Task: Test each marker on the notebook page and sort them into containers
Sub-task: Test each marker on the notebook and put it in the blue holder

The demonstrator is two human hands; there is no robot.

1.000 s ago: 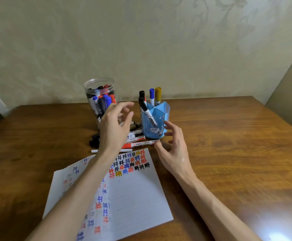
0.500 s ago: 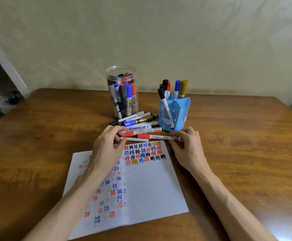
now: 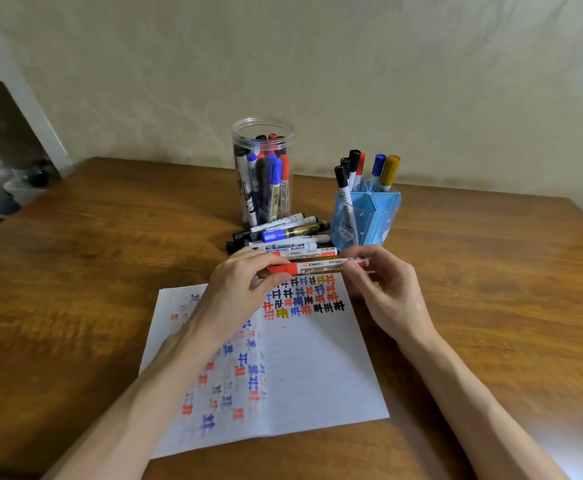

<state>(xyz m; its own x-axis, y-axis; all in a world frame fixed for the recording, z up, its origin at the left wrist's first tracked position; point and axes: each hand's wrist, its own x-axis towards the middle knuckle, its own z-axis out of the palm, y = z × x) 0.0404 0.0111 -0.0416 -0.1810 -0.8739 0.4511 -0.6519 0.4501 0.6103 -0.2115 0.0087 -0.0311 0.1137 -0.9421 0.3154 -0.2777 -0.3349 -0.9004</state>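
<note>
One red marker point(image 3: 318, 268), seemingly capped, pinched by left hand point(image 3: 234, 296) and right hand point(image 3: 390, 292) fingers point(image 3: 356, 277).

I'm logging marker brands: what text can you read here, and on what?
"WHITEBOARD MARKER": white marker lying on the table.
"WB-" then blurred digits: red marker held by left hand and right hand.
Notebook page: handwritten coloured characters, not legible as words.
Labels in jar and blue cup: too blurred.

Both arms are bare from the wrist to where they leave view, at about 7 o'clock and 5 o'clock. The left hand point(image 3: 236, 294) and right hand point(image 3: 389, 292) are bare too, slim, with long thin fingers and narrow wrists
</note>
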